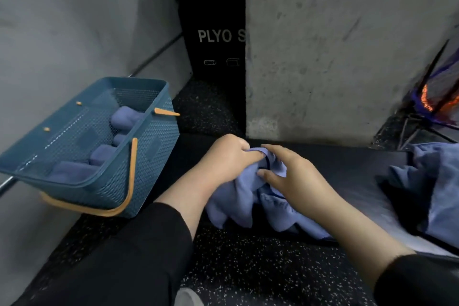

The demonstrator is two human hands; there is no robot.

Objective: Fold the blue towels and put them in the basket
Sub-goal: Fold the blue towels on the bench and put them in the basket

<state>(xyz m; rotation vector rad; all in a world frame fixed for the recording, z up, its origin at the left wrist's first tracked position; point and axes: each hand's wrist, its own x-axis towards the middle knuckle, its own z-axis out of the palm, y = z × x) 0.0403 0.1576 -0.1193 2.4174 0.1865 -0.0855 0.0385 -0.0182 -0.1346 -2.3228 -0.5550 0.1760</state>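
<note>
The blue towel [238, 196] lies crumpled near the front edge of a low black surface [347, 164], with part of it hanging over that edge toward the speckled floor [260, 268]. The left hand [223, 156] has its grip clamped on a bunched fold at the top of the cloth, fingers curled round it. The right hand [290, 176] rests on the towel just beside the left, its fingers bent onto the fabric; the thumb seems to press a fold, though whether it truly pinches cannot be told.

The cloth looks thin, soft and light, with no stiffness of its own: it will sag and collapse wherever it is not held, and it is unlikely to slip or be harmed by a firm pinch. The sensible hold is probably at two corners or along a hemmed edge, so that it can be shaken flat on the surface before folding.

The teal plastic basket [139, 156] stands at the left, tilted, with rolled blue towels [124, 119] already inside. More unfolded towels [437, 194] lie in a heap at the right edge of the surface.
</note>
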